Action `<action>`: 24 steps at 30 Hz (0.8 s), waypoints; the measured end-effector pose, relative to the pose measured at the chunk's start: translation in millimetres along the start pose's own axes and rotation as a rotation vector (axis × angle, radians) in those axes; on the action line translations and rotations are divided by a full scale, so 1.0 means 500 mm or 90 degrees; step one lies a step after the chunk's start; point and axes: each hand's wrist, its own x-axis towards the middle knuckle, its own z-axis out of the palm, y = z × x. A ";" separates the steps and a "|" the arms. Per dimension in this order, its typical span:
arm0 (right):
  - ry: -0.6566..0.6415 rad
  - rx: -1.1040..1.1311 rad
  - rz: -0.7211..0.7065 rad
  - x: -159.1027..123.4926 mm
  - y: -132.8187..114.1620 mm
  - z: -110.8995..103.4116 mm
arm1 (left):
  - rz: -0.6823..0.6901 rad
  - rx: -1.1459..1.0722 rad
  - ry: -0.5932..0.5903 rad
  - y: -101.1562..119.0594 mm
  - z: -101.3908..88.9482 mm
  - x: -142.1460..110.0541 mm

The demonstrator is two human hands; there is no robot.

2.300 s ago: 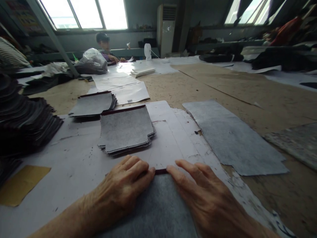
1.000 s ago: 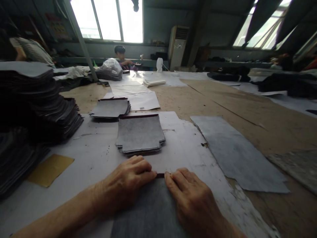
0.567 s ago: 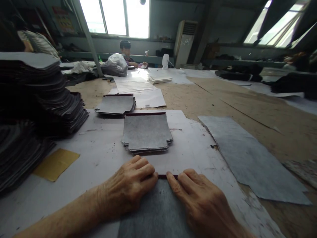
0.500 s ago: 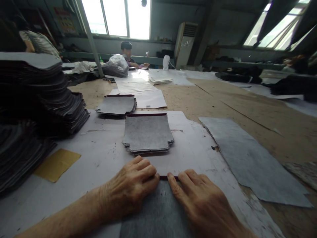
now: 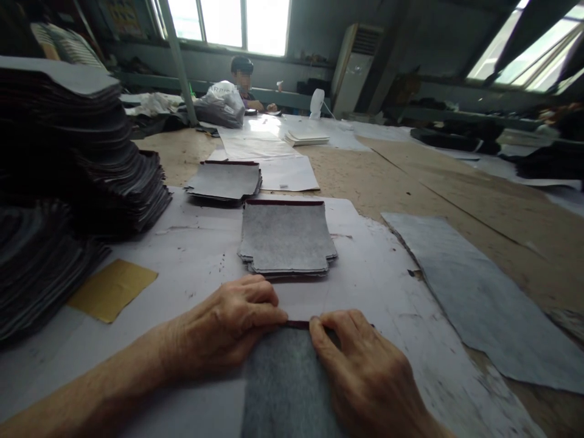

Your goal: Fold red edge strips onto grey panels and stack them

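Observation:
A grey cut piece [image 5: 285,383] with a dark red folded top edge lies on white paper right in front of me. My left hand [image 5: 223,325] and my right hand [image 5: 365,371] both rest on it, fingers bent and pressed down along that far red edge. Just beyond the hands sits a small stack of like grey pieces [image 5: 286,237], and a second stack [image 5: 224,180] lies farther back to the left.
Tall piles of dark pieces [image 5: 68,164] rise at the left. A yellow-brown card [image 5: 112,289] lies near them. A long grey sheet [image 5: 474,292] is at the right on the brown table. A seated person [image 5: 244,82] works at the far end.
My fingers have curled from nearly flat to bent along the red edge. The view has swung a little to the left and dipped; the stacks have not moved.

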 end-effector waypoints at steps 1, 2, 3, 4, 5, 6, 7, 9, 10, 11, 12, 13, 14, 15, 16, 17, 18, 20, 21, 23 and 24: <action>0.009 0.013 0.007 0.000 0.001 -0.001 | -0.002 -0.001 -0.020 -0.002 -0.004 -0.003; 0.018 0.025 0.013 -0.001 0.002 0.000 | -0.002 0.003 -0.041 -0.004 -0.008 -0.005; 0.023 0.037 0.017 -0.001 0.003 0.000 | 0.000 0.009 -0.059 -0.004 -0.010 -0.005; 0.025 0.047 0.019 -0.001 0.003 0.001 | 0.002 0.019 -0.074 -0.005 -0.011 -0.005; 0.022 0.056 0.017 -0.001 0.004 0.002 | 0.006 0.032 -0.080 -0.005 -0.012 -0.005; 0.018 0.061 0.012 -0.001 0.004 0.003 | 0.010 0.048 -0.083 -0.005 -0.012 -0.004; 0.010 0.067 0.007 -0.001 0.005 0.004 | 0.016 0.066 -0.087 -0.004 -0.012 -0.003; 0.002 0.071 -0.006 -0.001 0.005 0.003 | 0.035 0.102 -0.087 -0.002 -0.011 -0.002; -0.002 0.066 -0.016 -0.001 0.005 0.002 | 0.045 0.117 -0.087 0.000 -0.010 -0.001; -0.012 0.055 -0.030 0.000 0.005 0.000 | 0.056 0.130 -0.086 0.002 -0.009 -0.001; -0.025 0.036 -0.047 0.002 0.004 -0.002 | 0.069 0.143 -0.085 0.004 -0.009 0.000; -0.039 0.009 -0.067 0.005 0.002 -0.005 | 0.081 0.156 -0.085 0.006 -0.008 0.000; -0.047 -0.024 -0.086 0.009 -0.001 -0.007 | 0.092 0.169 -0.086 0.009 -0.007 0.000; -0.046 -0.055 -0.102 0.014 -0.004 -0.008 | 0.100 0.181 -0.088 0.011 -0.006 0.001; -0.037 -0.078 -0.109 0.020 -0.008 -0.008 | 0.106 0.190 -0.090 0.014 -0.005 0.001; -0.023 -0.086 -0.107 0.026 -0.012 -0.006 | 0.108 0.196 -0.093 0.015 -0.005 0.000; -0.012 -0.076 -0.099 0.032 -0.016 -0.003 | 0.109 0.198 -0.095 0.016 -0.005 0.000; -0.002 -0.019 -0.083 0.042 -0.020 0.006 | 0.103 0.190 -0.097 0.014 -0.008 0.000; -0.003 0.013 -0.081 0.045 -0.021 0.011 | 0.096 0.179 -0.099 0.011 -0.010 0.000; -0.008 0.051 -0.091 0.047 -0.019 0.019 | 0.074 0.142 -0.101 0.002 -0.018 -0.002; -0.010 0.053 -0.097 0.046 -0.018 0.022 | 0.062 0.115 -0.099 -0.004 -0.022 -0.003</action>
